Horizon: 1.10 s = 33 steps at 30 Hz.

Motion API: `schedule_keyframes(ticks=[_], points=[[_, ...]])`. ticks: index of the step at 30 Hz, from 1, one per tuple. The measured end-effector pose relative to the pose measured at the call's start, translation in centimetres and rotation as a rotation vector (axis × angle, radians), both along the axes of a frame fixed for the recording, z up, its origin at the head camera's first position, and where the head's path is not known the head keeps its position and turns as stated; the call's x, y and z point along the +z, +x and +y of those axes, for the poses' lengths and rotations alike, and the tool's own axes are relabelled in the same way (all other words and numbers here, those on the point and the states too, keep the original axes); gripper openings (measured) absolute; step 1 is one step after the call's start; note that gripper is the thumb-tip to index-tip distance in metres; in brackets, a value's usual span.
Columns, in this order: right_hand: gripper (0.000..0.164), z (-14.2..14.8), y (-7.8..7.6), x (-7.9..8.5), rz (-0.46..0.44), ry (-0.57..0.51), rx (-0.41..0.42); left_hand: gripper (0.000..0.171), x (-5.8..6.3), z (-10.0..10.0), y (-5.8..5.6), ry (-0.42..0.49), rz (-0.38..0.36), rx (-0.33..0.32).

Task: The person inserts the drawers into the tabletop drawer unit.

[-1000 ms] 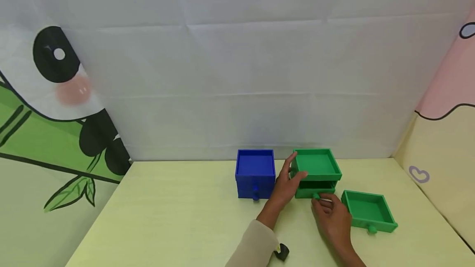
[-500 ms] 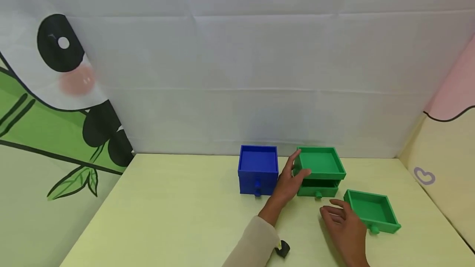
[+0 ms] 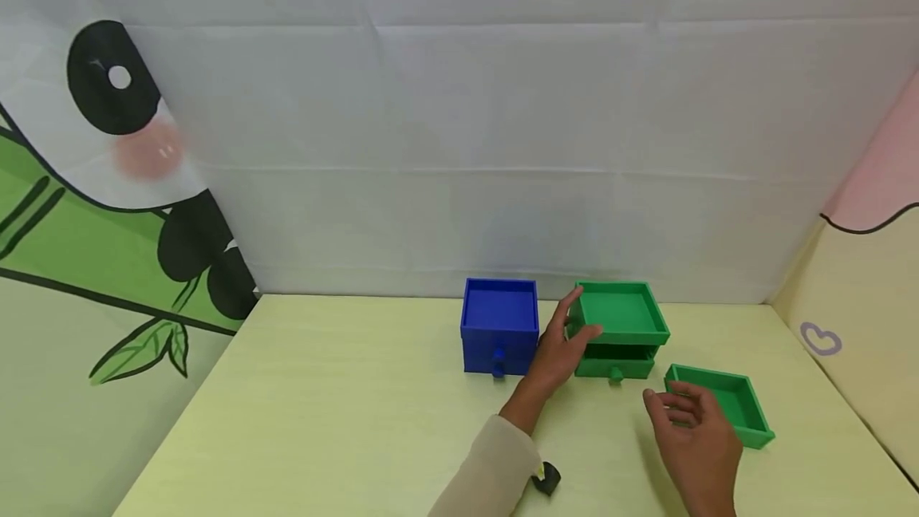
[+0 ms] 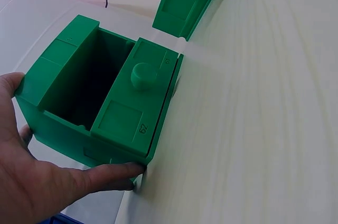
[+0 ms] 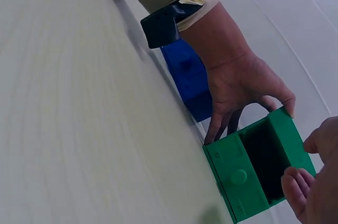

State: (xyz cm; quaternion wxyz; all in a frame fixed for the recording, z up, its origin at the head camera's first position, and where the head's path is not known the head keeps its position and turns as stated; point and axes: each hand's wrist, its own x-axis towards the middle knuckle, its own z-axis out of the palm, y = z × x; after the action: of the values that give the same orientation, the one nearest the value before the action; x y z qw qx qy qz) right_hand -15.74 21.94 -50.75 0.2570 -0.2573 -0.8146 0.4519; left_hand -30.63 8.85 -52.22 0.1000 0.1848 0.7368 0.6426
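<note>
A green drawer box (image 3: 621, 313) has a dark upper slot and, below it, a pushed-in drawer (image 4: 124, 118) with a round knob. My left hand (image 3: 556, 353) grips the box's left side, thumb and fingers spread across it, as the right wrist view (image 5: 240, 84) also shows. My right hand (image 3: 696, 437) is off to the right with loosely curled fingers and nothing in them. It hovers in front of a loose green drawer (image 3: 743, 401), hiding part of it and its knob; whether they touch I cannot tell.
A blue drawer box (image 3: 498, 325), its drawers shut, stands just left of my left hand. A black wrist device (image 3: 547, 479) shows beside the left sleeve. The pale table (image 3: 323, 405) meets a white back wall (image 3: 431, 118) and printed side panels.
My right hand has let go of the lower drawer's knob and moved right, toward the loose drawer. My left hand keeps its place on the green box; the head view has shifted slightly.
</note>
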Motion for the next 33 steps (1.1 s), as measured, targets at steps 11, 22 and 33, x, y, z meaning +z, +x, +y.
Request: schedule_keyframes(ticks=[11, 22, 33], points=[[0.044, 2.6, 2.2, -0.7, -0.16, 0.036, -0.11, 0.059, 0.1, -0.2, -0.2, -0.003, 0.0, -0.009], [0.063, 6.0, 4.0, -1.6, -0.31, -0.034, -0.142, 0.059, 0.1, -0.1, -0.1, -0.005, -0.01, -0.004], [0.071, 8.0, 4.1, -4.0, -0.375, -0.136, -0.185, 0.058, 0.0, 0.0, -0.2, -0.001, -0.02, -0.002]])
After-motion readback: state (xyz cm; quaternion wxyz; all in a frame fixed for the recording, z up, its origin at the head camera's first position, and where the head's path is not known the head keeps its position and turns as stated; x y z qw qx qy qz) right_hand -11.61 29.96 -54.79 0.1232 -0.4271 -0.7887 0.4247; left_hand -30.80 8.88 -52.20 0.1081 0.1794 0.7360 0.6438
